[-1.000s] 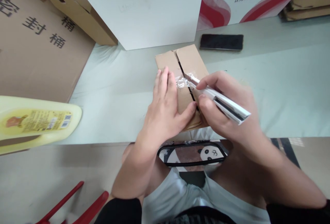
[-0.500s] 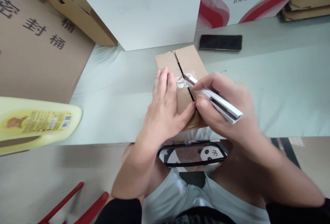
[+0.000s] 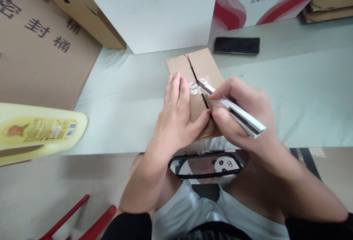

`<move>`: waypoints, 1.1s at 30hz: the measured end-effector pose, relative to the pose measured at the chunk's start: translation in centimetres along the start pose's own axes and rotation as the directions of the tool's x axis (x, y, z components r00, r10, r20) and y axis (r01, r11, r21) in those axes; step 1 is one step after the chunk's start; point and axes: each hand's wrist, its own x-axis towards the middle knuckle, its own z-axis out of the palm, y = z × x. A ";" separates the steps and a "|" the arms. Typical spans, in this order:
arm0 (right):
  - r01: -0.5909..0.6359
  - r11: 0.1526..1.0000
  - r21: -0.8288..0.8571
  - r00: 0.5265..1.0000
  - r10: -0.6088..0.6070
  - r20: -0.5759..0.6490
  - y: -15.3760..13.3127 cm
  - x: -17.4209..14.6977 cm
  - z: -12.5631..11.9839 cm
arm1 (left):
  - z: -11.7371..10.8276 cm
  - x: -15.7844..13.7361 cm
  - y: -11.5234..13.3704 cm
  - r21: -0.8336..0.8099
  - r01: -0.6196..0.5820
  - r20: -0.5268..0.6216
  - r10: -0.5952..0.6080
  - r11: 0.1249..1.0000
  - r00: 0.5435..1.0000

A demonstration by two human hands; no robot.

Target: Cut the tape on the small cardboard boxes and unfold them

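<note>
A small brown cardboard box (image 3: 205, 61) lies on the pale green tabletop, a dark seam running between its two flaps. Clear tape (image 3: 195, 87) crosses that seam near the middle. My left hand (image 3: 179, 113) rests flat on the left flap, fingers stretched out and the thumb reaching toward the seam. A white utility knife (image 3: 242, 116) is gripped in my right hand (image 3: 248, 111), pen-like. Its blade tip is at the seam, by the tape. The palm of my right hand covers the box's lower right side.
A black phone (image 3: 236, 45) lies behind the box, right. Along the back stand a white box (image 3: 154, 11) and a red-and-white carton (image 3: 234, 8). A large cardboard carton (image 3: 41, 59) and a yellow bottle (image 3: 55, 131) are at left. The table's front edge runs close below the box.
The knife and my right hand have shifted slightly right and down, with the knife's rear end farther out. My left hand and the box have hardly moved.
</note>
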 end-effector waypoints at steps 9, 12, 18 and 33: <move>-0.035 0.999 -0.004 0.999 0.035 -0.008 0.0 0.0 0.2 | -0.2 0.1 -0.1 -0.017 -0.009 0.005 0.009 1.000 1.000; -0.036 0.999 -0.020 0.999 0.036 -0.003 0.0 0.0 0.2 | -0.1 0.1 0.0 -0.011 0.001 0.015 -0.001 1.000 1.000; -0.030 0.997 -0.078 0.999 0.032 0.031 0.0 0.1 0.1 | 0.0 0.0 0.1 0.016 -0.001 0.007 0.001 1.000 1.000; -0.042 0.999 -0.023 0.999 0.042 -0.014 -0.2 0.0 0.2 | -0.4 0.2 0.2 0.004 0.017 0.030 -0.017 1.000 0.999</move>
